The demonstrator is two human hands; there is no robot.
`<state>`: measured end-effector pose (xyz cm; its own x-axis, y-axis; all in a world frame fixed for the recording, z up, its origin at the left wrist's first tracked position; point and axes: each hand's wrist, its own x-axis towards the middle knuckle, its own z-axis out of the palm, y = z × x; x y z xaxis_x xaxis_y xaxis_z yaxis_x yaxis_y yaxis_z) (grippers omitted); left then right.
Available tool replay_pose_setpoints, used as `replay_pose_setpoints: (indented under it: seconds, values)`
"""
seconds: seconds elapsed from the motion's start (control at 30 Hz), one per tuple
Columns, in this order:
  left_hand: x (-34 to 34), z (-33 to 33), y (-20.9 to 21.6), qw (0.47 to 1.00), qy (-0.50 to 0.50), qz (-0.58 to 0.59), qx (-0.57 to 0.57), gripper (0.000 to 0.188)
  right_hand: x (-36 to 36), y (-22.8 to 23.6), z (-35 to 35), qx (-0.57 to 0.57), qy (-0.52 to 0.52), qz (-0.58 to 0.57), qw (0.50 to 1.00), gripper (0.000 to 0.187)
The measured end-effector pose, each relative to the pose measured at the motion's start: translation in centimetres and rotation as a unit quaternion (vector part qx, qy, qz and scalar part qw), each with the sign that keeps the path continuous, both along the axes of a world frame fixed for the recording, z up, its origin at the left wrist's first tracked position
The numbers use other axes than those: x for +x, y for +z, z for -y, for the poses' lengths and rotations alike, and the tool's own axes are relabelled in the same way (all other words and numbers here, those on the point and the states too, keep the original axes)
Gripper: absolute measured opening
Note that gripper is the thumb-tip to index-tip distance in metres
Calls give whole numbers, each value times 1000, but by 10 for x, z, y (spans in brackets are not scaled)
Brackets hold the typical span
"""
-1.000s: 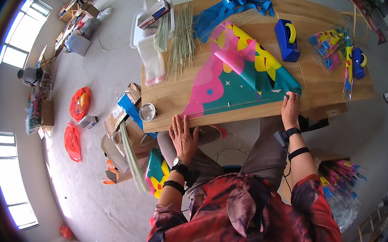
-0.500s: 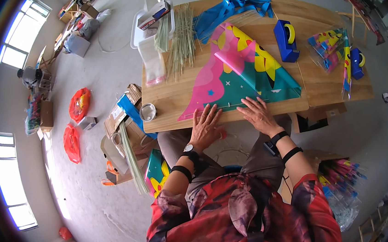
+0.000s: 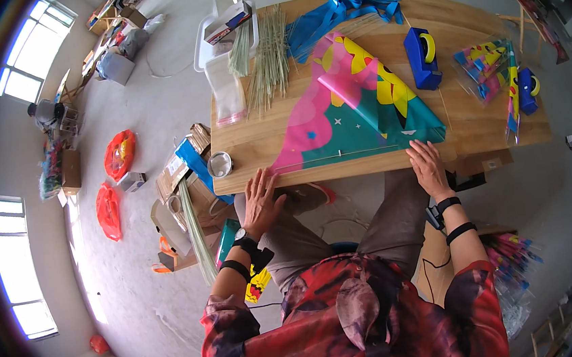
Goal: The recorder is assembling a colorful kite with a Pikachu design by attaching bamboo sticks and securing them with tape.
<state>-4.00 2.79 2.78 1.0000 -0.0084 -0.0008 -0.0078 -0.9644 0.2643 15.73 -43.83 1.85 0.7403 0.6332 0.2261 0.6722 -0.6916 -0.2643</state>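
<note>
A triangular, thin printed sheet [image 3: 323, 131] in pink, teal and yellow lies on the wooden table, its upper part folded over. Along its near edge runs a thin pale stick [image 3: 358, 152]. My left hand [image 3: 259, 201] is open at the table's near edge, fingertips beside the sheet's left corner. Toward the right corner, my right hand [image 3: 429, 168] is open too, its fingertips at the sheet's near edge. Neither hand holds anything. Behind the sheet lie a bundle of thin pale sticks [image 3: 268, 64] and blue ribbon-like fabric [image 3: 343, 20].
A blue tape dispenser [image 3: 421, 61] stands right of the sheet, another [image 3: 528, 89] farther right beside plastic-wrapped printed pieces [image 3: 482, 69]. A small clear cup [image 3: 219, 164] sits near the left edge, a white tray [image 3: 201, 53] behind. Cardboard boxes [image 3: 195, 186] stand left on the floor.
My hands have moved apart along the near edge, the left one leftward and down, the right one rightward, uncovering the stick. The sheet stays in place.
</note>
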Motion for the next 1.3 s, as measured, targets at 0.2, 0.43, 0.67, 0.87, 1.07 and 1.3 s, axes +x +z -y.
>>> replay_pose_setpoints:
  seconds: [0.2,0.43,0.67,0.87,1.07,1.3]
  values:
    - [50,95,-3,994,-70,37,-74,76,-27,8,-91,72,58,-14,996,43]
    - [74,132,-18,994,-61,65,-68,78,-43,-14,-129,-8,84,-31,996,51]
    - [55,91,-18,996,-55,69,-23,76,-38,-17,-124,-3,73,-34,997,51]
    - [22,43,-18,998,24,53,-14,77,-26,-16,-72,-23,19,-19,999,52]
    - [2,16,-14,999,28,26,35,79,-16,-14,-26,-33,-48,-11,998,53]
    - [7,25,-10,999,33,10,21,78,-13,-4,15,63,-132,47,988,31]
